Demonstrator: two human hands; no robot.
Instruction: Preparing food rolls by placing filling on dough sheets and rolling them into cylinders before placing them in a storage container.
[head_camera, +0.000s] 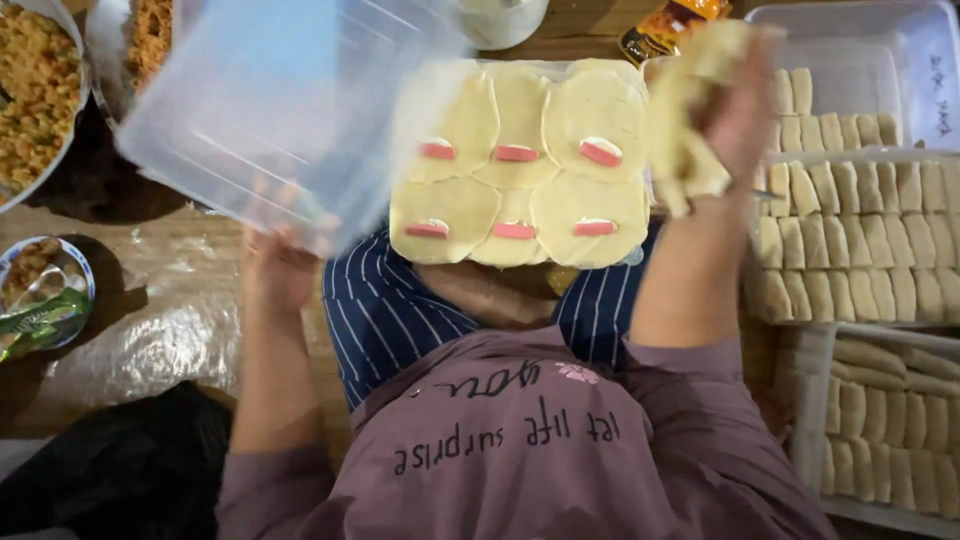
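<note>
- Head view: the left hand (275, 265) grips the lower edge of a clear plastic lid (285, 110) and holds it tilted in the air, above and to the left of the work spot.
- The right hand (735, 105) is closed around a stack of pale dough wrappers (685, 120), raised just right of the laid-out rounds. The hand is blurred, so the finger positions cannot be read.
- Between the hands lie six round dough sheets (520, 165) in two rows of three, overlapping at their edges. Each one carries a short pink sausage piece (516, 153) near its middle.
- The sheets sit on a flat surface in front of the person, over a striped apron (385, 310); what bears them is hidden.
- Step in hand, as a judgement: filling stage. Sheets are spread and loaded, none is rolled yet, and spare wrappers are still in hand.
- Next move, as a judgement: both hands are occupied, so the lid and the wrapper stack need a resting place before any sheet can be rolled around its filling.
- To the right, plastic trays (800, 400) hold tight rows of finished rolls (860, 250).
- To the left, a wooden table (150, 290) carries a bowl of orange shredded food (40, 90) and a small dish (45, 290).
</note>
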